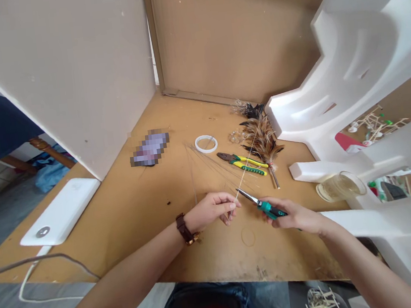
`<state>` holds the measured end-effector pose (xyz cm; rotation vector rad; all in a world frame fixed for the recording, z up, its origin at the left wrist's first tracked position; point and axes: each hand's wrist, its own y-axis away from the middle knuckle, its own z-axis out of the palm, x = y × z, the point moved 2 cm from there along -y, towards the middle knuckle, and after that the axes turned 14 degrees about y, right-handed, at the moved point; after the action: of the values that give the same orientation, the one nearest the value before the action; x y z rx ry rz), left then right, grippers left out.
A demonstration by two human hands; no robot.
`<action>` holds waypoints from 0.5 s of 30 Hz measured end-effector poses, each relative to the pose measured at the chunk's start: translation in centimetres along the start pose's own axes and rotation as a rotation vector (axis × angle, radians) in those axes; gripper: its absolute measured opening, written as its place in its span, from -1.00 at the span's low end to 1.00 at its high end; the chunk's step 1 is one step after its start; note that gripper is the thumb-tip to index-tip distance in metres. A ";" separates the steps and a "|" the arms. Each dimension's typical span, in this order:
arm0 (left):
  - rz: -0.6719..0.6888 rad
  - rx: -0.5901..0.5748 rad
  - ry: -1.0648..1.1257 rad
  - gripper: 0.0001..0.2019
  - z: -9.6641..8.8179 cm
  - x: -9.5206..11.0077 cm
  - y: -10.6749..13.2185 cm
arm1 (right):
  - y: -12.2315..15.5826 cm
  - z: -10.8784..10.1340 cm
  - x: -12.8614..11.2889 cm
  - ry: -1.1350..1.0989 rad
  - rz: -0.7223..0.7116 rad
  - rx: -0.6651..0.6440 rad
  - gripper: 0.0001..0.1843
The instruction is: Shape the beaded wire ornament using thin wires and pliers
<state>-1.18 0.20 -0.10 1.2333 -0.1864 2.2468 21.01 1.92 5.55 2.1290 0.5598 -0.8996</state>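
Note:
My left hand (217, 207) pinches a thin pale wire (245, 167) between thumb and fingers, and the wire slants up to the right. My right hand (291, 216) is wrapped round the green and black handles of long-nose pliers (249, 196). Their jaw tips meet the wire just above my left fingertips; whether they are clamped on it is too small to tell. Beyond lie combination pliers (254, 170) with yellow and green handles, loose thin wires (206, 160) and a white ring (207, 150). A thin yellowish loop (248, 237) rests near the front.
Brown feathers (259, 135) lie at the back right beside a white plastic chair (361, 50). A glass of pale liquid (339, 186) stands right of my right hand. On the left are a blurred-out phone (150, 149) and a white power bank (61, 211) with a cable.

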 end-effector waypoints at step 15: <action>-0.136 -0.091 -0.029 -0.69 0.2 -0.3 0.2 | -1.1 0.6 0.2 -0.184 -0.028 -0.133 -0.61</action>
<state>-0.99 -0.17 -0.17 1.1940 -0.2072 2.0819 20.21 2.17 4.66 1.9005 0.5405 -1.0318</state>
